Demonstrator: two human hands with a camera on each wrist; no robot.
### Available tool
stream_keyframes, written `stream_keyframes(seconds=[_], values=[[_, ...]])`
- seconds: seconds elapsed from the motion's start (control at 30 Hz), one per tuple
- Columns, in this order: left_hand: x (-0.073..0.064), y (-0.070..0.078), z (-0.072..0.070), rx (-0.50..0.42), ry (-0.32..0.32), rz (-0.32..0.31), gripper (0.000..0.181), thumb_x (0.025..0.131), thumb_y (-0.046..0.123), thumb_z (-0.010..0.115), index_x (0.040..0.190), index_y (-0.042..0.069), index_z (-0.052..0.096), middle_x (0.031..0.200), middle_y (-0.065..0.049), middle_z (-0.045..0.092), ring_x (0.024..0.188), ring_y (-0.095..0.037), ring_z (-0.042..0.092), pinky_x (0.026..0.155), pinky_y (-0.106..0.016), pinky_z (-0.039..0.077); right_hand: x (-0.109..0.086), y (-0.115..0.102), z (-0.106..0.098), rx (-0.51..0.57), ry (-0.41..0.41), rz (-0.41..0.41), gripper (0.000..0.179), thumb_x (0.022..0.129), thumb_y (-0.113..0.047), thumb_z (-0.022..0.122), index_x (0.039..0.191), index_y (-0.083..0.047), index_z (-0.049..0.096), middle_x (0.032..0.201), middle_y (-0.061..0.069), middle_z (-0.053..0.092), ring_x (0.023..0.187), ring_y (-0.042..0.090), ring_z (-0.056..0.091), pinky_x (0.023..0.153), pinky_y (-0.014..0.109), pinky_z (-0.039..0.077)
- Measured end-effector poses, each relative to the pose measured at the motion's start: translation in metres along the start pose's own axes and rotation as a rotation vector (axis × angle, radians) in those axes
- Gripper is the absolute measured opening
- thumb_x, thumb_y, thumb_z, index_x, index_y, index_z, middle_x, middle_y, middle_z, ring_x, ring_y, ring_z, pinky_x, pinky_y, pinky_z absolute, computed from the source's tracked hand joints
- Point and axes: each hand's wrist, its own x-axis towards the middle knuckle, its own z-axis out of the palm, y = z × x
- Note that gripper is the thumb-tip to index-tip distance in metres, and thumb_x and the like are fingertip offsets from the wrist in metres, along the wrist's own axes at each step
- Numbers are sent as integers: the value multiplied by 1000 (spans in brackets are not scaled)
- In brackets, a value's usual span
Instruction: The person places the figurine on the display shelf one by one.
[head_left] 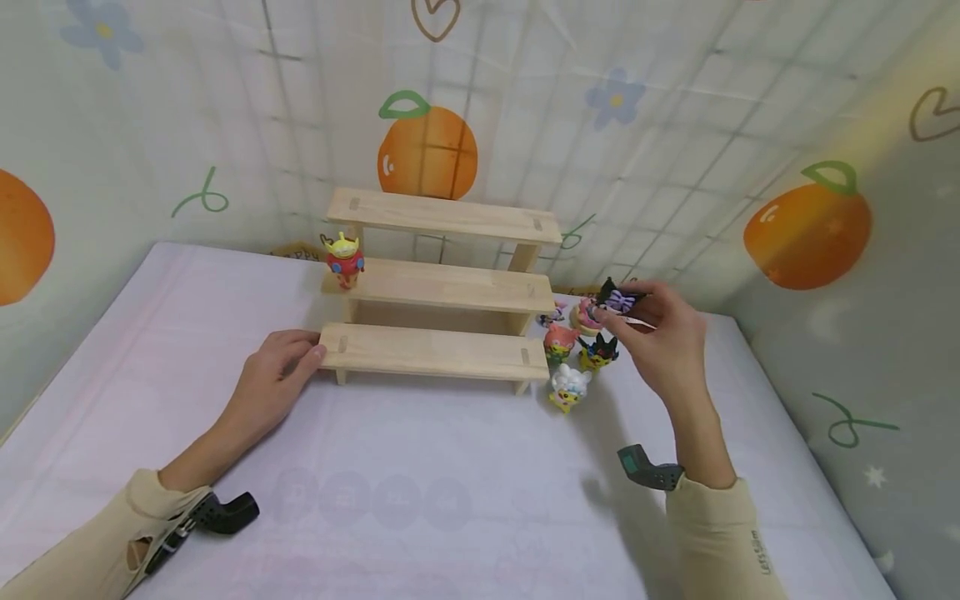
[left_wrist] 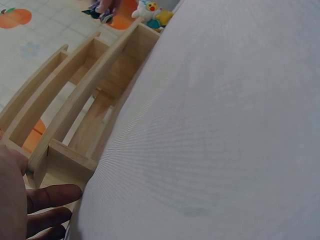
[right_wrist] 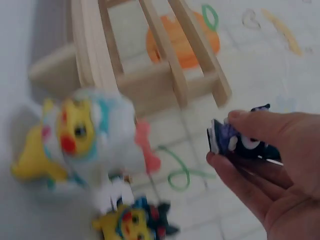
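My right hand pinches a small black-and-purple figurine between thumb and fingers, above a group of toy figures. The right wrist view shows this hand holding the figurine sideways. At the left end of a three-step wooden display shelf, my left hand rests against the lowest step. Its thumb touches the wood, and its other fingers extend loosely beside the end support. A red figurine with a yellow-green head stands at the left of the middle step.
Right of the shelf are a white-hooded yellow figure, a black-eared yellow figure, a pink-topped figure and a pink round figure. A white cloth covers the table. A printed curtain hangs behind.
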Motion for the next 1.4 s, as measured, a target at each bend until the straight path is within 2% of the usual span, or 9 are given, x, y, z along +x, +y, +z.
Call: stream_keyframes(seconds=[0.17, 0.3, 0.4, 0.57, 0.67, 0.77, 1.1, 1.23, 1.4], values=[[0, -1, 2, -4, 6, 2, 35, 108, 27, 60, 113, -3, 78, 137, -20, 66, 138, -38, 52, 116, -60, 37, 2, -16, 15, 54, 6, -69, 41, 92, -15, 84, 127, -2, 66, 108, 17, 78, 87, -9, 67, 79, 7, 55], [0, -1, 2, 5, 0, -1, 36, 108, 28, 60, 112, -3, 78, 137, -19, 65, 138, -38, 52, 116, -60, 37, 2, -23, 24, 122, 6, -96, 41, 90, -11, 84, 126, -2, 66, 105, 19, 78, 83, -7, 69, 78, 9, 57], [-1, 0, -1, 17, 0, -1, 37, 109, 29, 59, 111, -2, 78, 137, -20, 65, 138, -38, 52, 116, -61, 37, 3, -26, 32, 133, 0, -109, 42, 90, -10, 84, 127, -3, 66, 104, 17, 78, 84, -5, 70, 78, 10, 57], [-2, -1, -3, 30, 2, -9, 37, 109, 29, 58, 112, -2, 77, 137, -20, 65, 138, -38, 51, 115, -61, 37, 5, -34, 42, 120, -8, -117, 43, 90, -11, 85, 127, -4, 65, 104, 14, 79, 91, 12, 74, 84, 14, 59], [-3, -2, -2, 29, -1, -16, 37, 109, 30, 58, 112, -2, 77, 138, -19, 64, 138, -38, 51, 116, -61, 37, 7, -39, 46, 117, -6, -108, 44, 89, -12, 86, 127, -4, 64, 106, 14, 79, 95, 22, 76, 86, 22, 61], [-3, -2, -1, 26, -3, -16, 37, 109, 30, 58, 111, -2, 77, 139, -19, 64, 139, -38, 51, 116, -61, 37, 7, -41, 50, 122, -10, -74, 46, 90, -12, 85, 128, -3, 63, 111, 15, 78, 101, 26, 76, 87, 29, 63], [-1, 2, -1, 21, 6, 17, 34, 108, 26, 59, 107, -2, 78, 135, -20, 67, 136, -39, 53, 114, -61, 38, 6, -42, 56, 148, -3, 27, 46, 92, -14, 83, 129, -1, 60, 118, 16, 76, 108, 26, 74, 97, 42, 61], [-1, 3, -2, 28, -3, 2, 36, 109, 28, 59, 109, -2, 78, 136, -20, 66, 137, -39, 52, 115, -61, 38, 6, -47, 61, 164, -11, 60, 47, 92, -15, 84, 129, -1, 60, 119, 15, 76, 109, 26, 73, 98, 40, 60], [0, 3, -1, 27, -10, -9, 36, 109, 28, 58, 109, -2, 78, 137, -20, 65, 138, -39, 52, 115, -61, 37, 6, -55, 71, 192, -10, 22, 44, 91, -12, 84, 126, 2, 62, 117, 17, 76, 107, 28, 75, 91, 29, 62]])
